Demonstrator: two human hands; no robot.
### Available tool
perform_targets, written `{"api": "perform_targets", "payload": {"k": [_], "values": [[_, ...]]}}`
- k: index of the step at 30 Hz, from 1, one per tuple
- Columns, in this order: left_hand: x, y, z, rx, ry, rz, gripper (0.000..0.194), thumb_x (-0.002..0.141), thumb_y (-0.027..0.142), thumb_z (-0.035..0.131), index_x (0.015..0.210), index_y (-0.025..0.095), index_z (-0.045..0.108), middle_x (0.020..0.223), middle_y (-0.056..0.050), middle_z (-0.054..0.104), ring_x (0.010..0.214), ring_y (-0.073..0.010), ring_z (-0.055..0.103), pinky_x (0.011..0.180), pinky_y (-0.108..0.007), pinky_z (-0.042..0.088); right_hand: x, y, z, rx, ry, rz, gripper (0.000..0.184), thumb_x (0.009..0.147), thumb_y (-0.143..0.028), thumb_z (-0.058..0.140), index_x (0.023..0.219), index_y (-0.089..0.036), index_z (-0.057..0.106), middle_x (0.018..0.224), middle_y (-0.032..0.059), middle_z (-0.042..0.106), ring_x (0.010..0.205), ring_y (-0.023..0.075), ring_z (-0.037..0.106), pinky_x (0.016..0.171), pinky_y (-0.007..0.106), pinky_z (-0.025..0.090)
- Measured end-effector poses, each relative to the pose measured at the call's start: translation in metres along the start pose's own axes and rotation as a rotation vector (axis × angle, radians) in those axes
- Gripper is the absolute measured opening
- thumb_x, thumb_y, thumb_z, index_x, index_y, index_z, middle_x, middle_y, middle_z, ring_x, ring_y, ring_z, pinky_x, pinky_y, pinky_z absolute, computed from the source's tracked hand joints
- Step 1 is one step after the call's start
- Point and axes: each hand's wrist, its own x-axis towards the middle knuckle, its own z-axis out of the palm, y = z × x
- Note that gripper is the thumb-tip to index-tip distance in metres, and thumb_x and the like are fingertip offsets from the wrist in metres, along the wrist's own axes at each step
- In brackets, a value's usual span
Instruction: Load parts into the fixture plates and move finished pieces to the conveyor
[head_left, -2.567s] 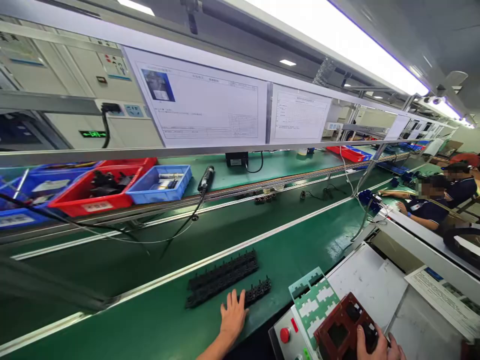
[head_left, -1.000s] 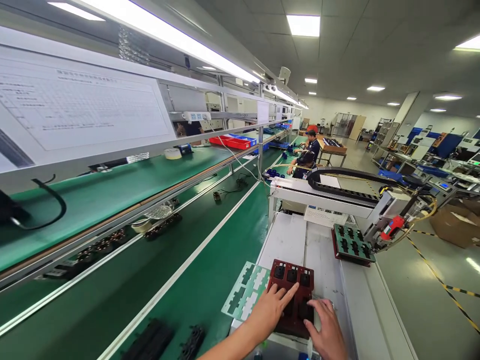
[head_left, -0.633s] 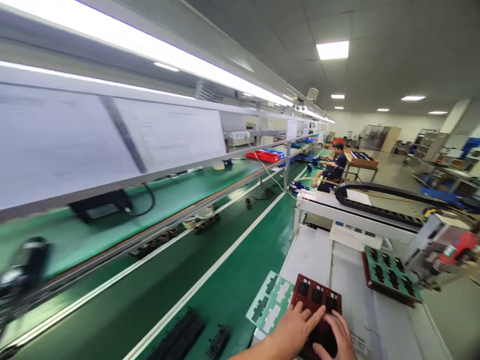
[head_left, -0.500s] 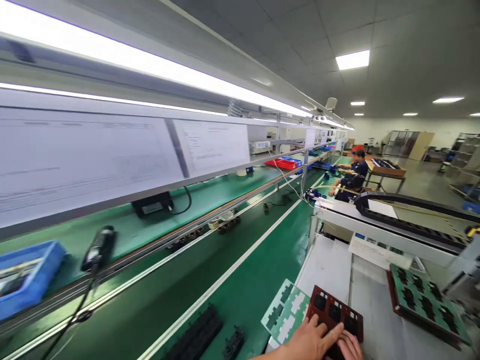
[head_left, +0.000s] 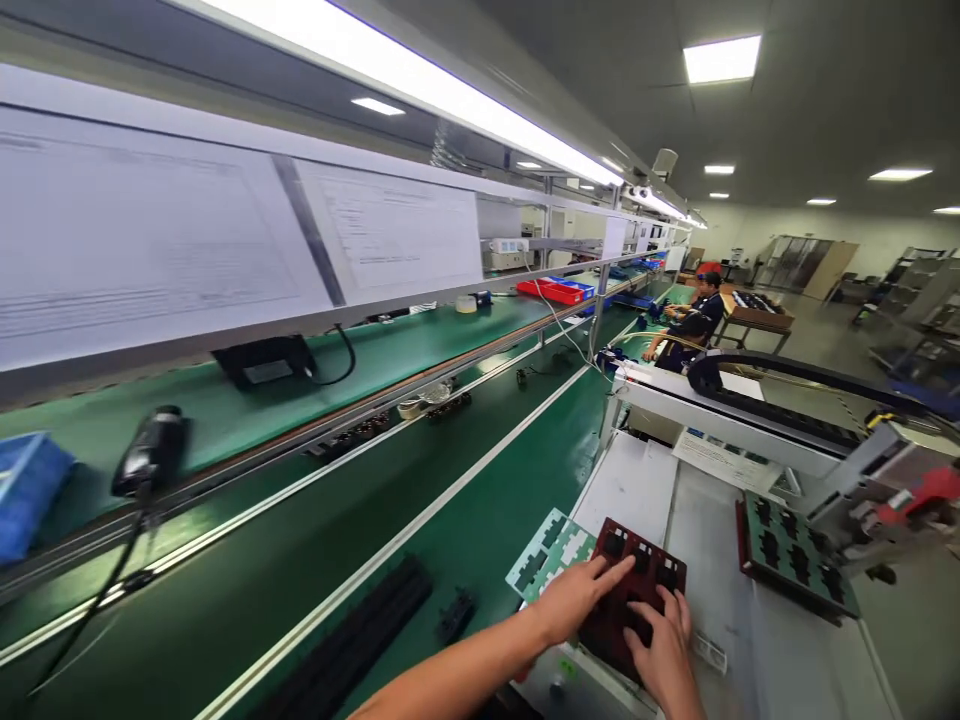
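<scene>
Both hands are laid on the red fixture (head_left: 636, 590) on the white machine bed (head_left: 637, 480): the left hand (head_left: 574, 600) is spread flat with the forefinger stretched over its pockets, the right hand (head_left: 664, 655) is pressed down with fingers together on its near end, hiding that end. The fixture's long axis is seen to run away from the viewer, tilted slightly right, with a green-white panel (head_left: 551, 545) just left and black strips (head_left: 360, 640) on the belt (head_left: 450, 520). Compared with a moment earlier, the left forefinger is reached further up the fixture; beyond, a green tray (head_left: 795, 555) sits under the gantry (head_left: 735, 420), and a seated person (head_left: 694, 320) is noted far off.
</scene>
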Motion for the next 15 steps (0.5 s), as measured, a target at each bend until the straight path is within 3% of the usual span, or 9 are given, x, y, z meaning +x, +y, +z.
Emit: {"api": "perform_targets", "payload": {"k": [2,4,7,9,10,12,15], "values": [[-0.001,-0.011,0.014,-0.121,-0.027,-0.004,0.091,0.095,0.009,0.051,0.169,0.044,0.011,0.136,-0.009,0.064,0.112,-0.0273,0.067,0.097,-0.040,0.055,0.000,-0.012,-0.013,0.033,-0.053,0.028,0.036,0.078,-0.025,0.071,0.111,-0.028,0.085,0.143,0.0143,0.062,0.145,0.0470,0.044,0.118,0.061,0.044],[0.000,-0.021,0.024,-0.243,-0.038,-0.026,0.088,0.094,0.009,0.051,0.168,0.042,0.019,0.130,-0.006,0.071,0.116,-0.0274,0.067,0.111,-0.050,0.047,-0.001,-0.018,-0.020,0.058,-0.076,0.052,0.037,0.078,-0.022,0.071,0.112,-0.029,0.085,0.144,0.0139,0.061,0.146,0.0471,0.043,0.118,0.063,0.044],[0.003,-0.031,0.032,-0.348,-0.003,-0.109,0.078,0.092,0.016,0.060,0.165,0.031,0.035,0.124,-0.008,0.079,0.138,-0.0342,0.058,0.127,-0.071,0.015,-0.004,-0.020,-0.023,0.070,-0.081,0.090,0.038,0.078,-0.021,0.072,0.113,-0.030,0.084,0.146,0.0139,0.061,0.147,0.0480,0.042,0.117,0.065,0.044],[0.001,-0.035,0.034,-0.390,0.019,-0.144,0.075,0.090,0.022,0.067,0.160,0.028,0.044,0.128,-0.010,0.079,0.153,-0.0373,0.042,0.127,-0.074,-0.001,-0.005,-0.017,-0.020,0.071,-0.081,0.105,0.037,0.079,-0.021,0.072,0.113,-0.029,0.084,0.146,0.0142,0.061,0.147,0.0486,0.043,0.117,0.066,0.044],[-0.002,-0.038,0.036,-0.417,0.020,-0.156,0.075,0.087,0.026,0.072,0.159,0.029,0.047,0.134,-0.009,0.078,0.157,-0.0374,0.037,0.128,-0.072,0.000,-0.005,-0.015,-0.018,0.072,-0.081,0.104,0.037,0.079,-0.022,0.072,0.113,-0.029,0.084,0.147,0.0143,0.061,0.146,0.0489,0.044,0.117,0.066,0.044],[-0.010,-0.046,0.039,-0.469,0.025,-0.195,0.076,0.086,0.037,0.075,0.158,0.031,0.049,0.147,-0.008,0.070,0.157,-0.0356,0.038,0.130,-0.065,0.016,-0.006,-0.008,-0.011,0.075,-0.082,0.083,0.037,0.078,-0.024,0.073,0.113,-0.031,0.084,0.145,0.0141,0.064,0.142,0.0503,0.048,0.113,0.067,0.048],[-0.024,-0.067,0.041,-0.479,0.118,-0.415,0.063,0.095,0.044,0.064,0.155,0.028,0.053,0.160,-0.011,0.057,0.151,-0.0323,0.048,0.125,-0.054,0.036,-0.006,0.006,0.001,0.089,-0.028,0.016,0.035,0.072,-0.028,0.078,0.105,-0.033,0.087,0.132,0.0153,0.072,0.129,0.0542,0.059,0.102,0.069,0.055]]}}
